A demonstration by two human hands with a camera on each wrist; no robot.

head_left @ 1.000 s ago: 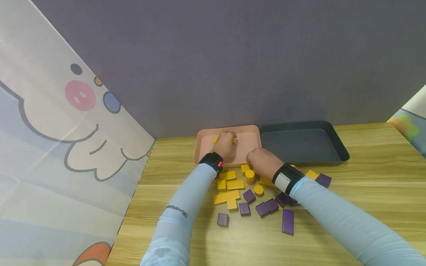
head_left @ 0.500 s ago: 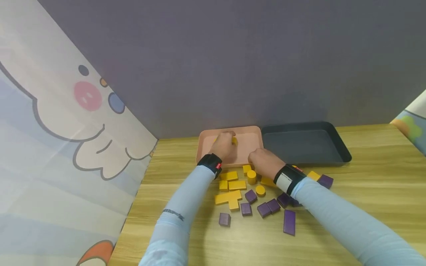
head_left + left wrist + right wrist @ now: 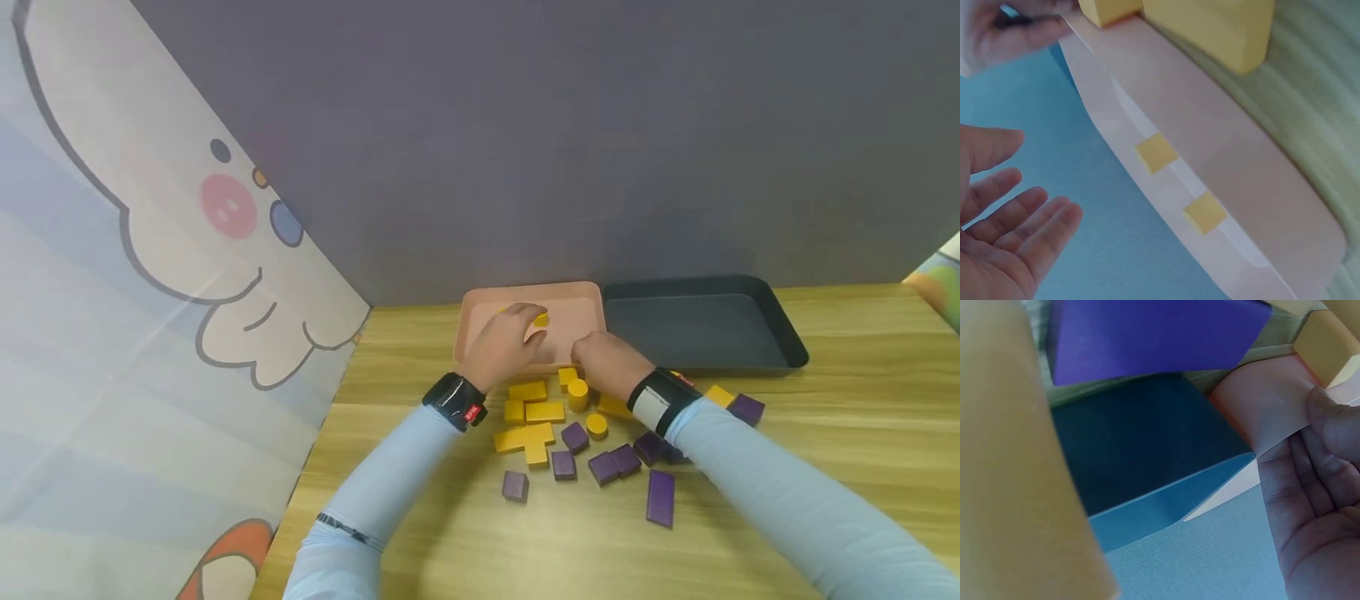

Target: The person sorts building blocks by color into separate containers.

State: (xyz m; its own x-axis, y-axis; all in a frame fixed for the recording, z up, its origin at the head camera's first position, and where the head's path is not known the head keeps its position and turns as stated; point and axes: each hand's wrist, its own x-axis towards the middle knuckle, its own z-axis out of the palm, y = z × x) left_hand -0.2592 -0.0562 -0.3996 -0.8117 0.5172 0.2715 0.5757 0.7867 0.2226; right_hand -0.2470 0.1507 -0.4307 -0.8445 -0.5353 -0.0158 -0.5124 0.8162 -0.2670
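My left hand hovers over the left part of the pink tray, fingers spread and nothing in them. Two small yellow blocks lie inside that tray; one yellow block shows just beyond my fingertips, and both appear in the left wrist view, the nearer yellow block included. At the tray's front right corner, my right hand grips the rim, thumb outside and fingers curled over the wall. Close in front of the tray stand a yellow cube and a yellow cylinder.
A dark grey tray adjoins the pink one on the right. More yellow blocks and several purple blocks are scattered on the wooden table. A grey wall rises behind the trays.
My left hand has spread its fingers and drawn back toward me, away from the yellow blocks in the tray. The right hand stays at the rim. The head view has shifted slightly.
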